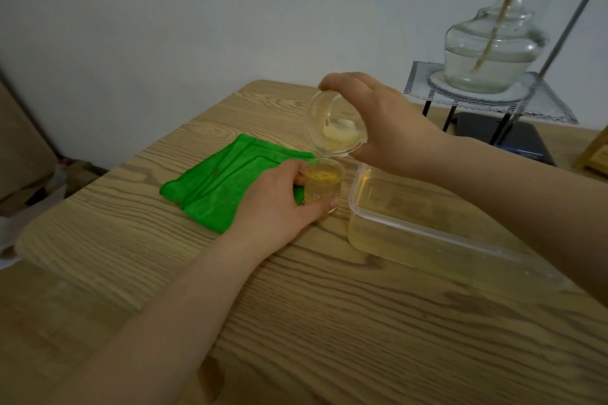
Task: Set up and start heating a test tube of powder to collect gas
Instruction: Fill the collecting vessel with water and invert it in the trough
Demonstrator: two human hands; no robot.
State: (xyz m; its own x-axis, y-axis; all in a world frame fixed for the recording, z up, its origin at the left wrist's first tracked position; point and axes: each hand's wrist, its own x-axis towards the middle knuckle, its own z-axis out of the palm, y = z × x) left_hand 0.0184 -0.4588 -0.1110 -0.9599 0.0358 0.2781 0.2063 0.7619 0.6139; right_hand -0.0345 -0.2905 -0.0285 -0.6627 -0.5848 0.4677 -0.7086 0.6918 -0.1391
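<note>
1. Progress: early prep only. No test tube in view, nothing heating; the alcohol lamp (492, 43) sits unlit on a mesh stand (487, 97) at far right w/ a clamp rod (572, 13) beside it.
2. Water tub (437, 227) on the worktop (296, 322) at right is filled (looks ready for gas collection).
3. Left to do, I judge: load powder, mount tube, light lamp.
4. Right hand (391, 128) grip: fingers curled round a clear beaker (335, 125), tilted over, lip just above the small cup (324, 184).
5. Left hand (279, 204) grip: partly closed, thumb & fingers steadying the cup, resting over a green cloth (227, 181).
</note>
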